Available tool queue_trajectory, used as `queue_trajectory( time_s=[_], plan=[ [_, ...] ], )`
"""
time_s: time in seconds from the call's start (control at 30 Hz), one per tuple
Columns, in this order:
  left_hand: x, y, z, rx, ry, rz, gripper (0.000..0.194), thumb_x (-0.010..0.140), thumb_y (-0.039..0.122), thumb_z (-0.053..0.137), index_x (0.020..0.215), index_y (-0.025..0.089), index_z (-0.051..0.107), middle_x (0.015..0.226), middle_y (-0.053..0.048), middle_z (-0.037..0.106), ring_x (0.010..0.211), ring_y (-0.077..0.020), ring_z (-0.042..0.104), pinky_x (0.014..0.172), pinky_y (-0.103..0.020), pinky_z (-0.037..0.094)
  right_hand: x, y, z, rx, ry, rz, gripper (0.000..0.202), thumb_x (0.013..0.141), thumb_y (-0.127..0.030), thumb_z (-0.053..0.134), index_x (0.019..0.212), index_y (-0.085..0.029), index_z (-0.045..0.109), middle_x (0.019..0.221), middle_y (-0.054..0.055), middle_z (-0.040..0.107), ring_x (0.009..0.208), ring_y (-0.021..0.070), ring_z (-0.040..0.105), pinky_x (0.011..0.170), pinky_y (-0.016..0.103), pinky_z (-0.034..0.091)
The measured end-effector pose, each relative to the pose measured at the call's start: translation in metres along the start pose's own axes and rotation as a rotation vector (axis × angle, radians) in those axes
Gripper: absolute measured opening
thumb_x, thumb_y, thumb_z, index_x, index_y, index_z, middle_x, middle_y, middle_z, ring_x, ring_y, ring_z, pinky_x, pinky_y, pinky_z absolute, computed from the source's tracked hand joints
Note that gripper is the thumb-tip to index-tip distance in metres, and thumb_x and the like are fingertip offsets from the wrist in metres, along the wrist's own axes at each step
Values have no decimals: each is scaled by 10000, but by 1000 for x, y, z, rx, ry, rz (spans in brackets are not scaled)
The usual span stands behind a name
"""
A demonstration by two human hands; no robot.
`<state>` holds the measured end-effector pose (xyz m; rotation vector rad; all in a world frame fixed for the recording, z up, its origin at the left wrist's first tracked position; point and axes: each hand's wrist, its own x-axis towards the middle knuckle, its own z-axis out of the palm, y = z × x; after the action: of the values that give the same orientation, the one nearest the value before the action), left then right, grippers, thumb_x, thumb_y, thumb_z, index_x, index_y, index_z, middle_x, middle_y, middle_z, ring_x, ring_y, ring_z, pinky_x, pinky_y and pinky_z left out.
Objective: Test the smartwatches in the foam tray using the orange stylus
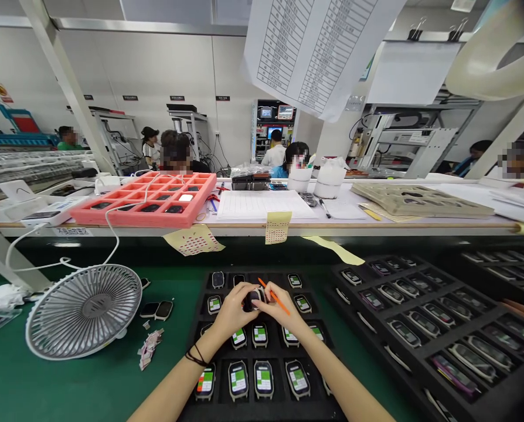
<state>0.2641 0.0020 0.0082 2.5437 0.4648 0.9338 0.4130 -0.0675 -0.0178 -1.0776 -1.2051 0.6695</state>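
Observation:
My left hand [233, 306] and my right hand [278, 305] meet above a black foam tray [218, 404] and grip one small smartwatch body [254, 299] between them. An orange stick [274, 297] is also pinched in my right hand, slanting down to the right. In the tray's pockets below lie several watch bodies with green and white labels on their screens [264, 378]. A dark band circles my left wrist [197, 356].
A small white fan [84, 310] lies tilted on the green mat at left, beside loose watch bodies [157, 309]. A second black tray of watches [424, 328] lies at right. A shelf behind carries a pink tray [150, 199], papers and white cups. Other people sit beyond it.

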Motion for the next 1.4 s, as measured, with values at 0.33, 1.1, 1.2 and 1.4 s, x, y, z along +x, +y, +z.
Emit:
queue_trajectory(
  time_s=[0.33,1.1,1.2,1.4],
  plan=[
    [2,3,-3,-109,26,-49,459,770,272,671,1192,198,508,1018,-71,580,816,-165,575,650,-262,497,1,-4,-9,373,2,167,526,629,-430,767,646,-191,299,592,-66,311,541,80,324,534,210,381],
    [5,-7,-4,-356,166,-269,419,773,294,618,1119,183,410,1012,-78,603,815,-153,613,613,-232,493,4,0,-9,504,48,161,528,635,-449,781,646,-196,317,621,-50,399,595,126,532,705,377,555],
    [6,-18,-3,-425,189,-320,450,765,310,611,1130,187,378,1000,-78,603,823,-158,621,609,-234,497,3,-3,-10,518,14,166,535,649,-467,771,672,-201,307,722,1,551,771,234,654,764,433,540],
    [6,-28,0,-443,203,-324,461,765,308,614,1144,186,381,957,-67,610,836,-165,626,623,-241,499,2,0,-9,506,-5,152,524,673,-480,751,680,-205,306,736,7,558,821,260,665,760,428,539]
  ],
)
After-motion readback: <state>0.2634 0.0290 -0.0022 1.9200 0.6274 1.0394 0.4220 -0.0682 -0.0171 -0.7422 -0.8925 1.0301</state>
